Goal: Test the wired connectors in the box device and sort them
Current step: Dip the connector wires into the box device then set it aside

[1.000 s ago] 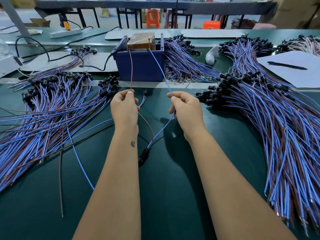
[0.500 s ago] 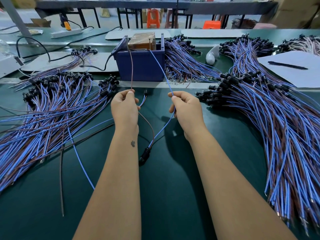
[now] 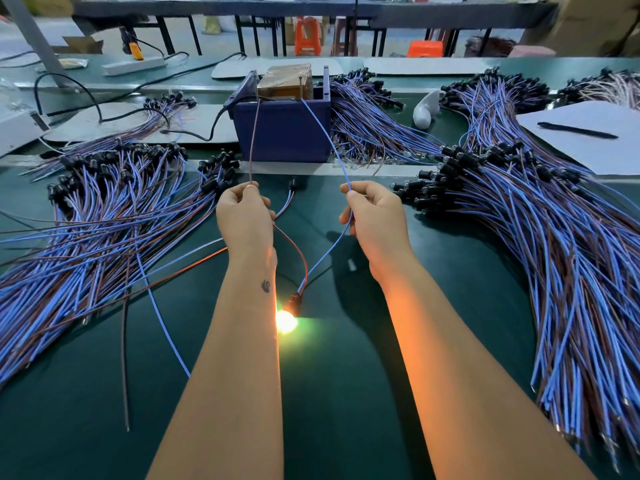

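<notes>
Currently: right-side wire heap (image 3: 540, 244) and left-side wire heap (image 3: 104, 220) (which is tested, unclear); blue tester box (image 3: 282, 128); left hand (image 3: 244, 216) pinching brown lead (image 3: 254, 140), right hand (image 3: 375, 220) pinching blue lead (image 3: 327, 140); lamp connector (image 3: 289, 311) between forearms, lit, unsorted.

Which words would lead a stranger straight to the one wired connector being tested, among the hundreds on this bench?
Start at the dark blue plastic box device at the back of the green bench. A brown wire and a blue wire run from it through the left hand and right hand, then meet at a small black connector between the forearms. Unlike those piled on either side, its tip glows bright.
</notes>
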Available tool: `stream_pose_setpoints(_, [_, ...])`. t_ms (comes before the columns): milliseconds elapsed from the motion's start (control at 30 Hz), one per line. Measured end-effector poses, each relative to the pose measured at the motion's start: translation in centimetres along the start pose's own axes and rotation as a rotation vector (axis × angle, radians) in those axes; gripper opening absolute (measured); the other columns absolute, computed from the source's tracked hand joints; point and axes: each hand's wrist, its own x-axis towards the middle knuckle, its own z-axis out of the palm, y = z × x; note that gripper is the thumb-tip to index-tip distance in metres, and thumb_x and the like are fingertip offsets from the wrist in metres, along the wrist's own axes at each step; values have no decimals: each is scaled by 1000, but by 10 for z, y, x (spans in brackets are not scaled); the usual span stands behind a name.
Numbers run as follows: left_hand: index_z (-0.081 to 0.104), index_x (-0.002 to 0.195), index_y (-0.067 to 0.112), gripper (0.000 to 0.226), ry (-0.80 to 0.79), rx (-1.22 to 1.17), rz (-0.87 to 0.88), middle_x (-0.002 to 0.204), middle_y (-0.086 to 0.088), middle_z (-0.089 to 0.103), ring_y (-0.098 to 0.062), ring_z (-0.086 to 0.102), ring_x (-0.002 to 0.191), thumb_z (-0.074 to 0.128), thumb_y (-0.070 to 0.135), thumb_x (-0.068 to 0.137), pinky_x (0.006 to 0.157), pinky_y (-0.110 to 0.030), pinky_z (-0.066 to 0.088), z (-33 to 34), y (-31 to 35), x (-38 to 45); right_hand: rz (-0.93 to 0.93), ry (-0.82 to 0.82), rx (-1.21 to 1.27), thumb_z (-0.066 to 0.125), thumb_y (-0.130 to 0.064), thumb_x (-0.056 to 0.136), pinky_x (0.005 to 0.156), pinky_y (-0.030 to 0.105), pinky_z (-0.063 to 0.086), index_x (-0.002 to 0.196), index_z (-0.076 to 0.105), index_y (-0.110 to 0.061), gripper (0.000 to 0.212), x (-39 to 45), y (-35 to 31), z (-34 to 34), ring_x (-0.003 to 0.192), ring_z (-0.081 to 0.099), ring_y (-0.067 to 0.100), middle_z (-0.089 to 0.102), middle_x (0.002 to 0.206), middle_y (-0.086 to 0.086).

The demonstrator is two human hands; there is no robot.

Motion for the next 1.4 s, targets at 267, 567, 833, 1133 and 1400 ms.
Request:
stream_pose_setpoints(267, [54,90,17,14,-4,7,2,65,3,51,-5,42,43,45,10,97,41,-16,32,0,0,1,-6,-7,-4,48,-14,95,65,29,45,97,66,-23,20,1,1,0,63,54,8,57,49,-12])
stream_pose_setpoints(567, [61,86,21,14,-168,96,15,66,7,66,-5,53,50,53,16,97,47,-16,37,0,2,-4,-67,20,80,48,-9,95,51,17,35,95,68,-17,22,-2,-5,0,49,40,5,44,51,-10])
stream_pose_setpoints(833, [72,81,22,16,-505,163,3,59,9,44,-7,37,49,62,23,94,45,-17,30,14,-3,-17,-140,-108,-35,55,-7,94,58,20,35,91,72,-8,17,-5,-6,4,56,43,4,54,57,-14])
stream_pose_setpoints(1133, [63,85,10,19,-426,-298,-184,55,5,61,-5,57,47,52,13,100,46,-14,47,12,9,-17,-41,-310,73,55,-8,97,51,17,43,96,67,-23,20,-6,-7,-1,51,50,6,60,60,2])
stream_pose_setpoints(1400, [67,78,14,16,-282,11,36,62,4,65,-6,62,58,63,9,93,61,-17,52,14,-7,-15,-114,-158,316,53,-18,101,61,20,47,100,69,-19,16,-9,-9,-4,55,56,6,63,72,-2])
